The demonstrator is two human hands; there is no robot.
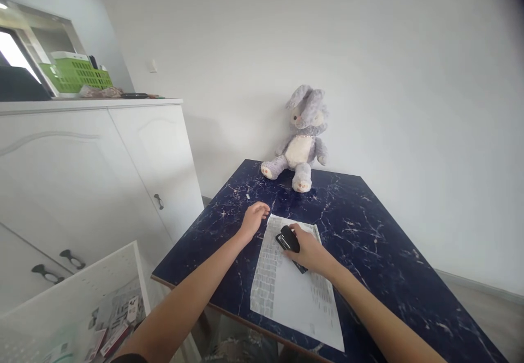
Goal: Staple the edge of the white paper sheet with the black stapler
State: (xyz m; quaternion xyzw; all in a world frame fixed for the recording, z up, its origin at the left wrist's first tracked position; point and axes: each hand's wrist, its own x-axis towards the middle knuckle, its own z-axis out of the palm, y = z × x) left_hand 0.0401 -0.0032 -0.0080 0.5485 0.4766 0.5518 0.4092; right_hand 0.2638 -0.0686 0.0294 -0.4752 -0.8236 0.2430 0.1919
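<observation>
A printed sheet of paper (292, 292) lies on the dark blue marbled table (380, 248). My right hand (311, 251) rests on the upper part of the sheet and grips a black stapler (287, 239), which points toward the sheet's top left. My left hand (254, 216) lies palm down on the table just left of the sheet's top corner, its fingers loosely curled and holding nothing. A small white scrap (247, 195) lies on the table beyond it.
A grey and white plush rabbit (302, 142) sits at the table's far edge against the wall. A white cabinet (94, 172) stands to the left with a green basket (77, 73) on top. A white perforated bin (82, 303) with packets stands at lower left.
</observation>
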